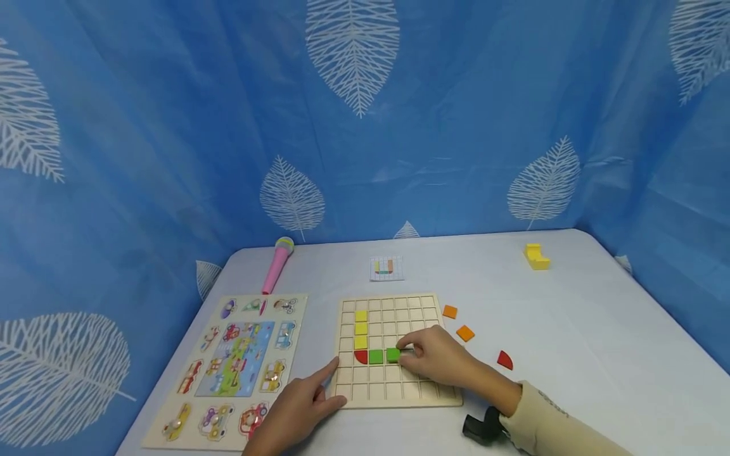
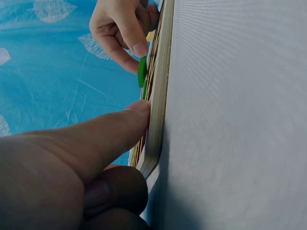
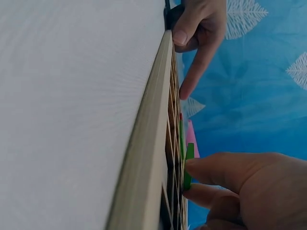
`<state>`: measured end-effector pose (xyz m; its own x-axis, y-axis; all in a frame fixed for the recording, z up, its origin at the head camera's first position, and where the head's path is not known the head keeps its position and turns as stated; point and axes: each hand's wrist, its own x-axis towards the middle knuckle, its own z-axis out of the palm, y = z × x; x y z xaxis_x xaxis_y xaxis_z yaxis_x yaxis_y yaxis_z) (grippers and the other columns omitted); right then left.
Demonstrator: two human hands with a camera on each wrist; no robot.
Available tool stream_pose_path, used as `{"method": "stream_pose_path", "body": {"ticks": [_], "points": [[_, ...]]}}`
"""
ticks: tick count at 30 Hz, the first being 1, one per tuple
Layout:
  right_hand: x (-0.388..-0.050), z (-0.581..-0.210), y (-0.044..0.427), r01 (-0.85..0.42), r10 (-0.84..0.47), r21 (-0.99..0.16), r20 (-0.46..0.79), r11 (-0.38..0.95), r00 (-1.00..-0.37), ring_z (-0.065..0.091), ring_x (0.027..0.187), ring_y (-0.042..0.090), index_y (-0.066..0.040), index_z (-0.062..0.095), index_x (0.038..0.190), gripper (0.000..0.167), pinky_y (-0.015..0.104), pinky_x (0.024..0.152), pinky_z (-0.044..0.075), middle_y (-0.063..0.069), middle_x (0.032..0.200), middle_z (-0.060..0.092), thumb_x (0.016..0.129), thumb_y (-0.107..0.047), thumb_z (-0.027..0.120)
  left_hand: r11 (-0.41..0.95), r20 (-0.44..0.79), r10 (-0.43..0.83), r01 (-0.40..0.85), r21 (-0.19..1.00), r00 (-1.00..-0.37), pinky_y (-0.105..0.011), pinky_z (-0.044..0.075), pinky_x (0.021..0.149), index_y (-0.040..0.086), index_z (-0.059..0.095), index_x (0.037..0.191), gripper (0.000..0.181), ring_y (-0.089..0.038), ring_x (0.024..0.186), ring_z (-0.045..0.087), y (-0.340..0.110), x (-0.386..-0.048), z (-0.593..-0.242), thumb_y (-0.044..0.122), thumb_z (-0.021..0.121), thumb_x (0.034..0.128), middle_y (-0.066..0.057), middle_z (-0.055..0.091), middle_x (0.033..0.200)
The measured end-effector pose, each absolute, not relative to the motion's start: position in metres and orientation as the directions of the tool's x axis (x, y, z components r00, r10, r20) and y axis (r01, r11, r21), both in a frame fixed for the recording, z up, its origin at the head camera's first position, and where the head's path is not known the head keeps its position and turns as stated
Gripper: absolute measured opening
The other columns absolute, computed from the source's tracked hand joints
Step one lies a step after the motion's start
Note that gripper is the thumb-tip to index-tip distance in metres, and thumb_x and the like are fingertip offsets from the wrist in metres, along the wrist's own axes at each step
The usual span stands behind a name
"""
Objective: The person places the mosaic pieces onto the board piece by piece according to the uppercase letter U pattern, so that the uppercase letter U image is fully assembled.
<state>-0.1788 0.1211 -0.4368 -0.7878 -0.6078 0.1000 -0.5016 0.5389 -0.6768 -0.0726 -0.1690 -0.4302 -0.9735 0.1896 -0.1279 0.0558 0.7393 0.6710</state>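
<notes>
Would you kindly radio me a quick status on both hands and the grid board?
Right hand pinches a green tile over the grid board. Left hand touches the board's left edge. Nothing visibly blocking the tile.

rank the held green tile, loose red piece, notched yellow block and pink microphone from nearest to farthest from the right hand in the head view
From the right hand:
1. Green tile: pinched in it, over the grid board.
2. Loose red piece: right of the board.
3. Notched yellow block: back right.
4. Pink microphone: back left, beyond the picture puzzle.
</notes>
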Motion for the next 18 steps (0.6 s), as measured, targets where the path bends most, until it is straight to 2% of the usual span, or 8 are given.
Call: {"method": "stream_pose_path", "body": {"ticks": [11,18], "points": [[-0.181,-0.436,0.108,-0.573,-0.602,-0.598,0.182,0.561,-0.778,0.030,0.044,-0.002,-0.015,0.080,0.108,0.020,0.019,0.045,0.025,-0.017,0.050,0.037,0.090,-0.021,0.076,0.757,-0.116,0.172,0.056,0.651,-0.978,-0.024,0.033,0.047,0.011,0.049,0.154,0.074,-0.004,0.049,0.039,-0.175,-0.076,-0.427,0.047,0.072,0.0934,0.011,0.049,0.059],[-0.173,-0.438,0.114,-0.536,-0.577,-0.612,0.154,0.581,-0.802,0.032,0.043,0.000,-0.017,0.080,0.107,0.017,0.021,0.045,0.028,-0.016,0.049,0.037,0.090,-0.021,0.076,0.733,-0.141,0.190,0.045,0.679,-0.972,-0.025,0.033,0.047,0.011,0.048,0.154,0.075,-0.004,0.049,0.040,-0.172,-0.075,-0.431,0.049,0.071,0.0936,0.011,0.049,0.059]]}}
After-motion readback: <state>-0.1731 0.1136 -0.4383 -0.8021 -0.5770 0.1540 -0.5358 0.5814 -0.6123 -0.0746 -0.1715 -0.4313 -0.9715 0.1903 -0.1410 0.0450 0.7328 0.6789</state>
